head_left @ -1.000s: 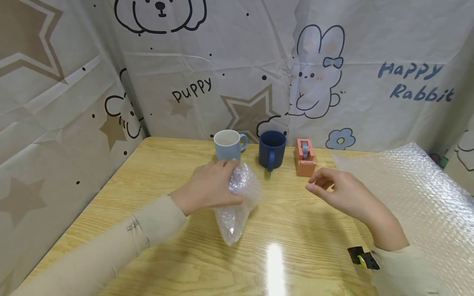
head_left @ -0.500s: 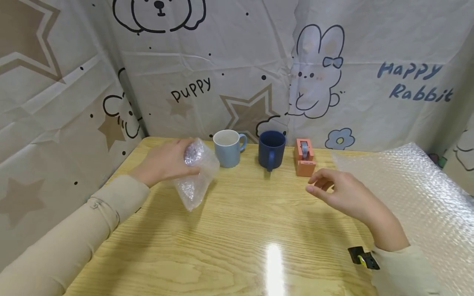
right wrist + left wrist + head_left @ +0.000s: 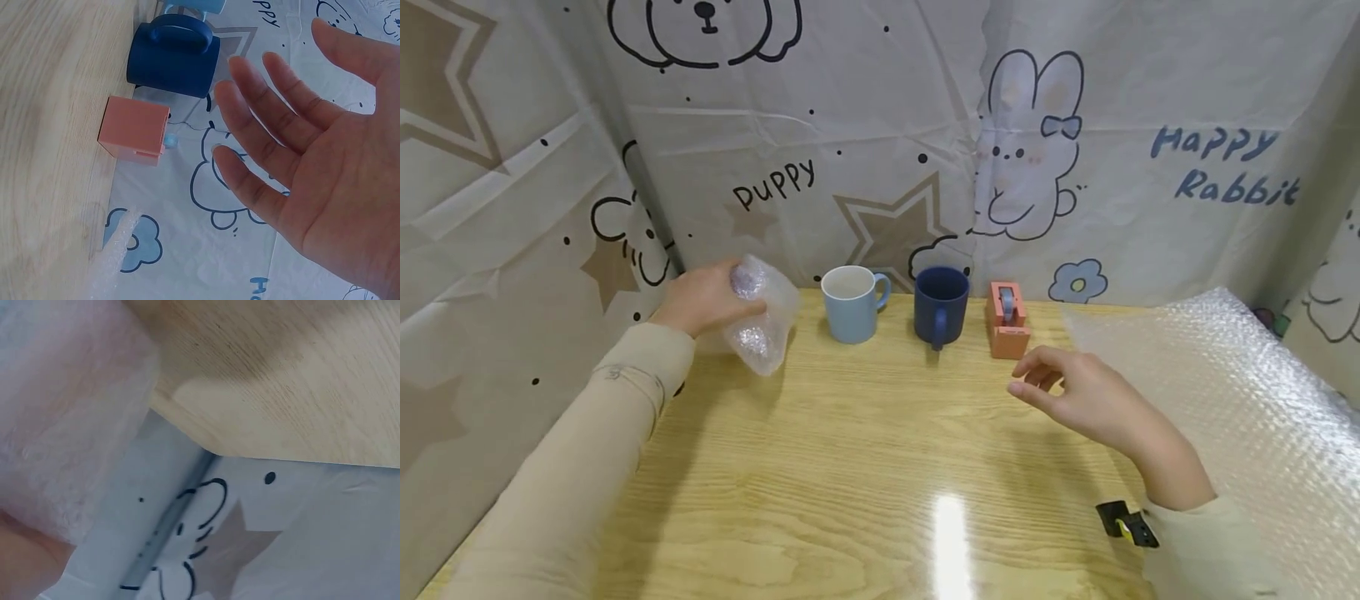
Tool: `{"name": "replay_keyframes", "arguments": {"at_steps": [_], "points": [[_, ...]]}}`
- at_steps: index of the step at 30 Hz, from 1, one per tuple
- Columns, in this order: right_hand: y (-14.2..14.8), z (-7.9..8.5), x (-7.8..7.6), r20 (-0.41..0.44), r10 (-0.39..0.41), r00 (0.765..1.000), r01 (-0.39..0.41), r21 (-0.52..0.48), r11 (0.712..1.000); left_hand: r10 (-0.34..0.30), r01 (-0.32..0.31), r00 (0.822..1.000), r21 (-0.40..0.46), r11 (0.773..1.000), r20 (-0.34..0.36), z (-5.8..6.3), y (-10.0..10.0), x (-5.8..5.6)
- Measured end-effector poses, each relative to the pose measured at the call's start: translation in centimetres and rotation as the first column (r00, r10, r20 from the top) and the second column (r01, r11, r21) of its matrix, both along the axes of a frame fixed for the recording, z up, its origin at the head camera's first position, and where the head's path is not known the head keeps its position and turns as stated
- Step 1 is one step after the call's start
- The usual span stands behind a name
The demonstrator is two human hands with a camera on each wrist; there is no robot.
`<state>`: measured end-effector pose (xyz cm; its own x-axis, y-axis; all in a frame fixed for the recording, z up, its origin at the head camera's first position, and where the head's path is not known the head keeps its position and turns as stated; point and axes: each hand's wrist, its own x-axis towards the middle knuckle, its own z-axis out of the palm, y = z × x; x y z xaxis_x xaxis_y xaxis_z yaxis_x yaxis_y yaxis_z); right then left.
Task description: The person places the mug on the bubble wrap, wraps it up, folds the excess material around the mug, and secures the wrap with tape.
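At the table's back left corner, my left hand (image 3: 703,296) grips a bundle of clear bubble wrap (image 3: 762,317); what is inside the wrap is hidden. In the left wrist view the bundle (image 3: 69,419) fills the upper left, close over the wooden table (image 3: 275,381). My right hand (image 3: 1078,396) hovers over the right side of the table, fingers loosely bent and holding nothing. The right wrist view shows that hand (image 3: 312,156) with its palm bare. Nearest to it stands a coral tape dispenser (image 3: 1008,321) with a roll of tape.
A light blue mug (image 3: 852,308) and a dark blue mug (image 3: 940,308) stand upright along the back edge. A large bubble wrap sheet (image 3: 1217,400) covers the table's right side. Printed cloth (image 3: 700,192) hangs close behind and to the left.
My left hand has carried the wrapped bundle leftward and back, from in front of the light blue mug to the far left corner. The right hand has stayed nearly still.
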<state>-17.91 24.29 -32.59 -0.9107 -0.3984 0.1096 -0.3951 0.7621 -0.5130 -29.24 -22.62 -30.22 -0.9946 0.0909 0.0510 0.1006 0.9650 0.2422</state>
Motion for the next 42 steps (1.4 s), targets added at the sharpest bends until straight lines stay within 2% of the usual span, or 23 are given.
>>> {"name": "replay_keyframes", "arguments": {"at_steps": [3, 7, 11, 17, 22, 27, 31, 36, 40, 42], "points": [[0.0, 0.1, -0.1, -0.004, 0.009, 1.000, -0.009, -0.003, 1.000, 0.045, -0.047, 0.997, 0.028, 0.999, 0.055, -0.1, -0.6, -0.6], [-0.3, 0.2, -0.1, -0.002, 0.011, 1.000, -0.011, -0.002, 1.000, 0.110, -0.111, 0.989, 0.011, 0.994, 0.102, -0.6, -1.4, -0.9], [-0.6, 0.2, -0.2, 0.009, -0.001, 1.000, 0.001, 0.001, 1.000, 0.166, -0.164, 0.983, -0.028, 0.986, 0.079, -1.0, -1.8, -0.9], [-0.6, 0.2, -0.1, 0.025, -0.020, 1.000, 0.020, 0.004, 1.000, 0.205, -0.201, 0.977, -0.077, 0.977, 0.051, -1.5, -1.7, -0.8], [-0.5, 0.1, -0.1, 0.017, -0.016, 1.000, 0.016, 0.013, 1.000, 0.221, -0.226, 0.973, -0.083, 0.971, -0.061, -1.8, -1.1, -0.7], [-0.5, 0.4, 0.0, -0.001, -0.021, 1.000, 0.022, 0.023, 1.000, 0.200, -0.201, 0.963, 0.010, 0.980, -0.180, -1.8, -0.4, -0.6], [-0.7, 0.8, 0.1, -0.020, -0.016, 1.000, 0.017, 0.027, 0.999, 0.182, -0.159, 0.945, 0.103, 0.982, -0.271, -1.8, 0.1, -0.1], [-0.9, 1.1, 0.4, -0.039, -0.024, 0.999, 0.026, 0.038, 0.999, 0.164, -0.102, 0.914, 0.184, 0.978, -0.370, -2.1, 1.6, 1.6], [-1.0, 1.2, 0.8, -0.032, -0.027, 0.999, 0.028, 0.037, 0.999, 0.132, -0.052, 0.885, 0.185, 0.981, -0.447, -2.3, 3.3, 3.4], [-1.1, 1.2, 0.9, -0.032, -0.030, 0.999, 0.031, 0.034, 0.999, 0.099, -0.019, 0.877, 0.172, 0.985, -0.471, -2.4, 4.3, 4.5]]}}
